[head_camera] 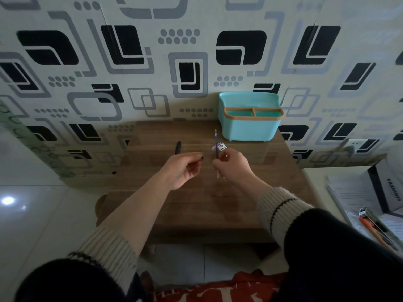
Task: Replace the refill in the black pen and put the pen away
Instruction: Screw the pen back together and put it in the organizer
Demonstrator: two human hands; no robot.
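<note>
Both hands are up over the wooden table (196, 203). The left hand (182, 171) has its fingers curled round the black pen (178, 147), whose far end pokes out behind the hand and whose tip shows at the fingertips. The right hand (231, 165) pinches a slim refill (216, 144) in a clear sleeve with a small label, held roughly upright, just beside the pen tip but not touching it. At the back stands the blue organiser (250, 127), orange-rimmed, with two front compartments; nothing shows inside them.
</note>
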